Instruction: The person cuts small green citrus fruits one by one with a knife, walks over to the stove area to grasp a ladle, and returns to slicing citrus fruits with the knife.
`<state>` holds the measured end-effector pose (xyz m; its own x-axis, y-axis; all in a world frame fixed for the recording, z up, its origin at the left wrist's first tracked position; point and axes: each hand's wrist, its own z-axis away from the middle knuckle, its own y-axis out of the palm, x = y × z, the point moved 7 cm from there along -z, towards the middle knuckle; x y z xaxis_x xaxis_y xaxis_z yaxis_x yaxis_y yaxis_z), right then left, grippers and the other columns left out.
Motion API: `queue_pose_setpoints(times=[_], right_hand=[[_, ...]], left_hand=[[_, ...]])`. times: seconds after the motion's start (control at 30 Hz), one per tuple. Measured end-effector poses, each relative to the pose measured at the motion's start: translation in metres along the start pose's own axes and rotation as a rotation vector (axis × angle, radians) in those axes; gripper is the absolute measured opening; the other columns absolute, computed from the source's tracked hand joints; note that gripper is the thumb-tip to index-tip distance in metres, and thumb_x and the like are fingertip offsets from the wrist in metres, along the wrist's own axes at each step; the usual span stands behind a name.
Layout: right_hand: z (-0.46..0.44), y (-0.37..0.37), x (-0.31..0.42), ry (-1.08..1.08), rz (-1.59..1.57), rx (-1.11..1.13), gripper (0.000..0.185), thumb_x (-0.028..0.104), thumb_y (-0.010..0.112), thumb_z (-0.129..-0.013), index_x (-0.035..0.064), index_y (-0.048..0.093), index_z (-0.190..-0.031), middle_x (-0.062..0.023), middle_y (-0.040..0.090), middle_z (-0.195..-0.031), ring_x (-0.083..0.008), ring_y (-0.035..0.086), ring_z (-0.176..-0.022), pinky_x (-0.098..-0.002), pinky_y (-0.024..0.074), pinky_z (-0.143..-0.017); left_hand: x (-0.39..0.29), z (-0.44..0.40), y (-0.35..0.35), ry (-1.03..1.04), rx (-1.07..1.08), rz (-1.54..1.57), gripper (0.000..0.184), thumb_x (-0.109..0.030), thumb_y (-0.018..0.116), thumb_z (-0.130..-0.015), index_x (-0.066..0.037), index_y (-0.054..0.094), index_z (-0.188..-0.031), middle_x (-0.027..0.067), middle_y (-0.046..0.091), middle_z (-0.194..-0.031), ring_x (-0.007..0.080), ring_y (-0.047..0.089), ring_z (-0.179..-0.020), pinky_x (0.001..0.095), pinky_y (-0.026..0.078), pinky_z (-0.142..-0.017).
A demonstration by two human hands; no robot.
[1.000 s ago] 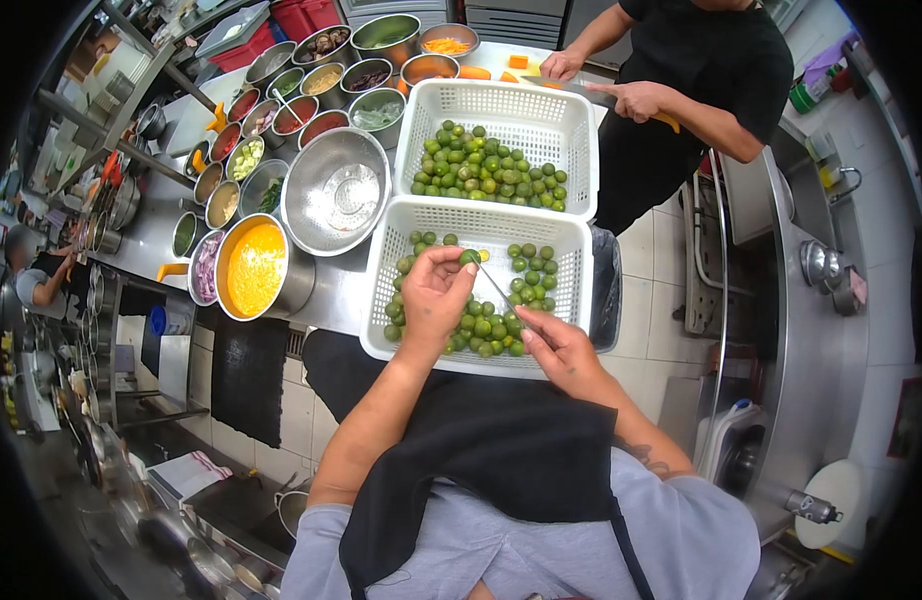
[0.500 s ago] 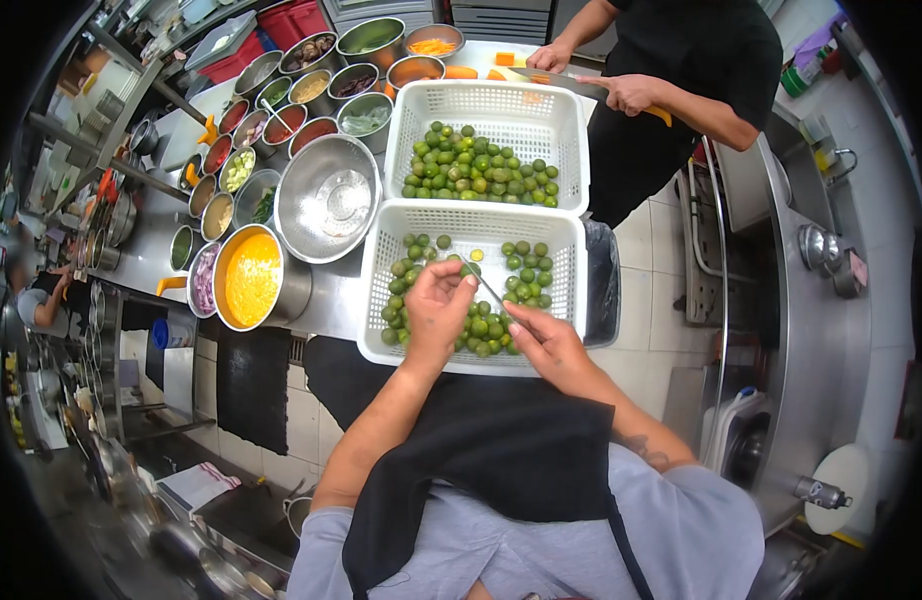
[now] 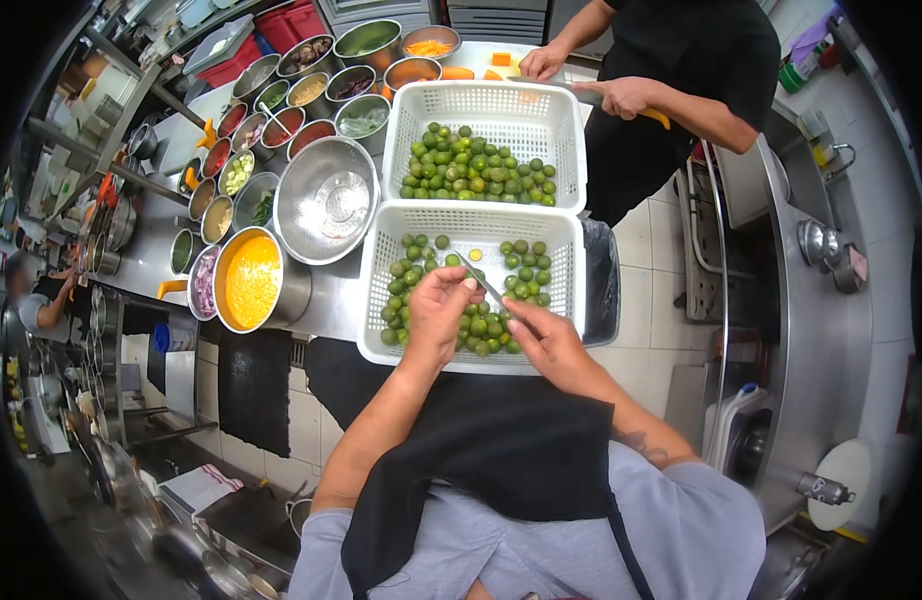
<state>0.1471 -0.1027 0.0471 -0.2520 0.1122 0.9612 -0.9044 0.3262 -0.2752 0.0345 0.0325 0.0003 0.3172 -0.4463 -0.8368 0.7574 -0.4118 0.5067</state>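
Note:
My right hand is closed around the handle of a small knife, its blade angled up and to the left. The fingers of my left hand are pinched beside the blade, on what looks like a small green lime, mostly hidden by the fingers and knife. Both hands are over the near white perforated basket. Whole limes lie in it in loose groups, and a cut lime half shows its yellowish face just beyond the blade.
The far white basket holds more limes. Left of it stand an empty steel bowl, a pot of yellow-orange food and several ingredient containers. Across the table, a co-worker's hands hold a large knife near orange pieces.
My hands and the small knife have barely moved; the blade tilts slightly differently at my left fingertips. The co-worker's knife and hands have shifted a little left and down.

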Motion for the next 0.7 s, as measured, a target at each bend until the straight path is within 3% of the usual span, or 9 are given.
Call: queue_pose_setpoints(times=[0.13, 0.27, 0.3, 0.43, 0.5, 0.53, 0.6, 0.63, 0.7], right_hand=[[-0.002, 0.0, 0.001, -0.069, 0.008, -0.029, 0.032, 0.008, 0.061, -0.097, -0.002, 0.06, -0.127, -0.0227, 0.069, -0.111, -0.0281, 0.069, -0.098, -0.0335, 0.0526, -0.084], [0.006, -0.003, -0.011, 0.024, -0.085, -0.017, 0.033, 0.01, 0.061, -0.099, -0.0015, 0.059, -0.13, -0.0191, 0.07, -0.113, -0.0205, 0.068, -0.099, -0.0314, 0.0521, -0.085], [0.009, -0.005, -0.018, 0.096, -0.147, -0.013, 0.034, 0.01, 0.06, -0.099, -0.0014, 0.059, -0.131, -0.0176, 0.07, -0.114, -0.0175, 0.066, -0.1, -0.0304, 0.0517, -0.085], [0.014, -0.026, -0.02, 0.094, -0.125, -0.092, 0.035, 0.011, 0.06, -0.1, -0.0008, 0.057, -0.133, -0.0111, 0.069, -0.112, -0.0107, 0.061, -0.095, -0.0258, 0.0501, -0.084], [0.017, -0.033, -0.019, 0.107, -0.16, -0.122, 0.036, 0.011, 0.059, -0.1, -0.0007, 0.057, -0.134, -0.009, 0.068, -0.112, -0.0092, 0.06, -0.094, -0.0247, 0.0499, -0.083], [0.017, -0.037, -0.017, 0.115, -0.198, -0.148, 0.036, 0.011, 0.059, -0.101, -0.0005, 0.056, -0.135, -0.0069, 0.067, -0.111, -0.0078, 0.06, -0.093, -0.0235, 0.0497, -0.083], [0.018, -0.042, -0.009, 0.111, -0.225, -0.169, 0.036, 0.009, 0.059, -0.101, -0.001, 0.055, -0.136, -0.0057, 0.066, -0.113, -0.0069, 0.06, -0.095, -0.0227, 0.0496, -0.083], [0.02, -0.045, -0.007, 0.112, -0.217, -0.185, 0.037, 0.009, 0.059, -0.101, -0.0014, 0.055, -0.136, -0.0062, 0.066, -0.113, -0.0073, 0.06, -0.095, -0.0227, 0.0495, -0.083], [0.022, -0.048, -0.01, 0.121, -0.212, -0.207, 0.037, 0.008, 0.059, -0.1, -0.0018, 0.055, -0.136, -0.0067, 0.066, -0.113, -0.0076, 0.06, -0.095, -0.0227, 0.0495, -0.083]], left_hand=[[-0.002, 0.004, 0.006, 0.047, 0.008, -0.108, 0.019, 0.001, 0.065, -0.092, 0.003, 0.058, -0.11, 0.0085, 0.067, -0.092, 0.0145, 0.066, -0.084, 0.0275, 0.055, -0.079], [-0.016, -0.014, 0.004, 0.14, -0.007, -0.178, 0.022, 0.0, 0.067, -0.091, 0.003, 0.057, -0.111, 0.0079, 0.067, -0.091, 0.0136, 0.065, -0.082, 0.026, 0.053, -0.077], [-0.014, -0.027, -0.002, 0.122, -0.011, -0.257, 0.024, -0.002, 0.066, -0.092, 0.004, 0.056, -0.113, 0.0097, 0.066, -0.098, 0.0152, 0.066, -0.086, 0.0281, 0.055, -0.081], [-0.048, -0.075, 0.022, 0.204, 0.004, -0.319, 0.027, -0.003, 0.066, -0.093, 0.005, 0.055, -0.116, 0.0092, 0.066, -0.099, 0.0147, 0.065, -0.087, 0.0276, 0.054, -0.08], [-0.085, -0.077, 0.049, 0.608, 0.007, -0.628, 0.028, -0.002, 0.068, -0.088, 0.004, 0.058, -0.113, 0.0132, 0.065, -0.097, 0.0227, 0.065, -0.089, 0.0334, 0.054, -0.077], [-0.077, -0.081, 0.042, 0.611, 0.008, -0.626, 0.028, -0.002, 0.068, -0.088, 0.004, 0.058, -0.113, 0.0132, 0.065, -0.097, 0.0227, 0.065, -0.089, 0.0334, 0.054, -0.077], [-0.033, -0.09, 0.037, 0.698, 0.208, -1.36, 0.028, -0.003, 0.071, -0.083, 0.003, 0.062, -0.108, 0.0164, 0.065, -0.098, 0.034, 0.064, -0.089, 0.0407, 0.053, -0.079], [-0.014, -0.088, 0.034, 0.653, 0.273, -1.501, 0.024, -0.007, 0.073, -0.077, 0.0, 0.066, -0.099, 0.0182, 0.063, -0.097, 0.0398, 0.06, -0.092, 0.0474, 0.05, -0.083], [0.012, -0.085, 0.026, 0.614, 0.307, -1.629, 0.022, -0.009, 0.074, -0.077, -0.001, 0.066, -0.096, 0.0171, 0.063, -0.096, 0.0381, 0.06, -0.093, 0.0476, 0.049, -0.083]])
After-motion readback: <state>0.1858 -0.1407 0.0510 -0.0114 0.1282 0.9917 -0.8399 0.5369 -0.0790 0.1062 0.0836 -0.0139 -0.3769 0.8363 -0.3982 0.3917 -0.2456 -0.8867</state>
